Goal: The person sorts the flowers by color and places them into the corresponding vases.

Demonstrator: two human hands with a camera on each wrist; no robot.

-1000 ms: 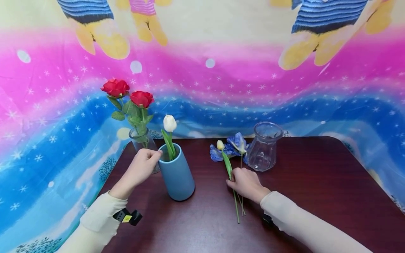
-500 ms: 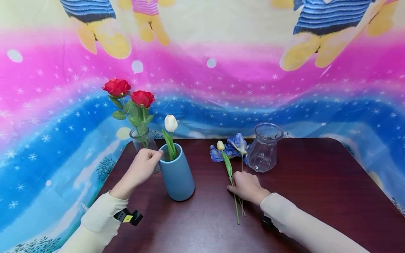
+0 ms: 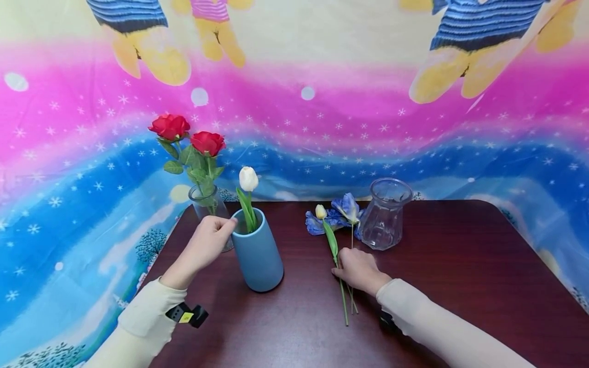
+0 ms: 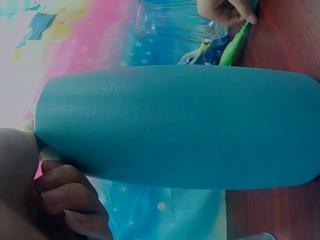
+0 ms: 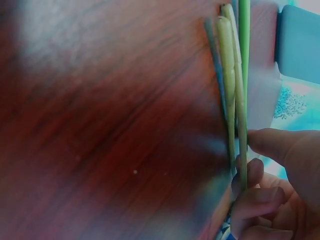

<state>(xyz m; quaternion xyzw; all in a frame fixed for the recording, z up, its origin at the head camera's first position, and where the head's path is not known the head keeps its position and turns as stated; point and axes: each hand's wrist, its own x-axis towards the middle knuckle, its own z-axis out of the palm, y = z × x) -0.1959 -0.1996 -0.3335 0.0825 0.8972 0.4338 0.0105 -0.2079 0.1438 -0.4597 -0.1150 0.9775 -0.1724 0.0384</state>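
Observation:
My left hand (image 3: 208, 245) pinches the rim of a blue vase (image 3: 258, 260), thumb and curled fingers on either side in the left wrist view. A white tulip (image 3: 248, 180) with green leaves stands in that vase. Beside the clear glass vase (image 3: 381, 225), my right hand (image 3: 361, 270) is down at the table among flower stems. Its curled fingers hold a thin blue flower stem (image 5: 242, 115) in the right wrist view. The thumb is close to the green stem of a pale yellow tulip (image 3: 320, 211). Blue flower heads (image 3: 347, 208) lie against the glass vase.
Two red roses (image 3: 208, 143) stand in another clear glass vase (image 3: 195, 197) behind my left hand. The dark wooden table (image 3: 303, 327) ends at a patterned cloth backdrop (image 3: 331, 128). The blue vase rises between my two hands.
My right hand has slid a little toward me along the stems, and the lower ends of the blue flower stems have shifted slightly right. My left hand and the blue vase stay put.

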